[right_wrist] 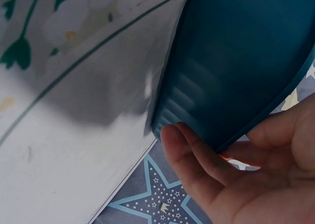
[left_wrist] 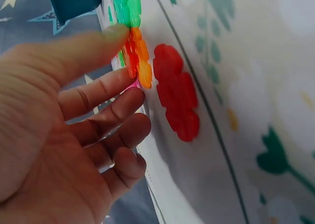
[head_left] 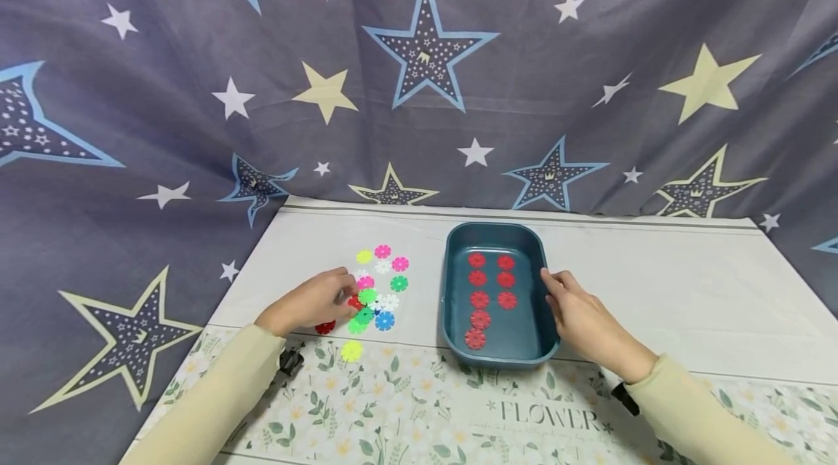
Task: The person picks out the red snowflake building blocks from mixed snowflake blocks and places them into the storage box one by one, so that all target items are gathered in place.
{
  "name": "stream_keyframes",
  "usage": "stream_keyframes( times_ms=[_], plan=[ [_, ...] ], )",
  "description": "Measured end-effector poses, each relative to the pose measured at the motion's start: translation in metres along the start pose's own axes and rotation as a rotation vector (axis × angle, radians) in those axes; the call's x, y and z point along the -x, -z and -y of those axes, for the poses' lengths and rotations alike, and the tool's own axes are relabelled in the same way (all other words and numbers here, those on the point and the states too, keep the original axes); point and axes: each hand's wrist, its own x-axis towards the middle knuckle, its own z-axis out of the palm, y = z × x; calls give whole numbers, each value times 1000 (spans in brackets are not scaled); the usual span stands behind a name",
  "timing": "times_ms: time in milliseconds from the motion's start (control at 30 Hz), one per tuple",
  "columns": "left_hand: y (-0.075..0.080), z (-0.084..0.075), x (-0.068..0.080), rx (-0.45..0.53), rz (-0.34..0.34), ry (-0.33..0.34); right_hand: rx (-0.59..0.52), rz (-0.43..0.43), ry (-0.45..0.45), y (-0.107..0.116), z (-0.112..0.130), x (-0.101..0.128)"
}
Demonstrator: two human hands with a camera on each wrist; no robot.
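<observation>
My left hand is at the left of a pile of coloured notched plastic discs. Its thumb and index fingertips pinch a red notched disc at its edges, beside green discs; the other fingers are loosely bent. Another red disc lies just below that hand. My right hand grips the right rim of a deep teal tray, thumb at the rim and fingers against the outer wall. Inside the tray, several red discs lie in two columns, the left one longer.
Around the pile lie pink, yellow, white and blue discs. The table cover is white with a floral front strip. A grey star-patterned curtain hangs behind and along the left.
</observation>
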Motion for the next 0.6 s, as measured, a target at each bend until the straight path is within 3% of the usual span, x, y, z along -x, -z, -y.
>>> stream_keyframes(
  times_ms=[233, 467, 600],
  plan=[
    [2, 0, 0, 10, -65, 20, 0, 2, 0, 1, 0, 0],
    [2, -3, 6, 18, 29, 1, 3, 3, -2, 1, 1, -1],
    [1, -4, 8, -13, 15, -32, 1, 11, -11, 0, 2, 0]
  ],
)
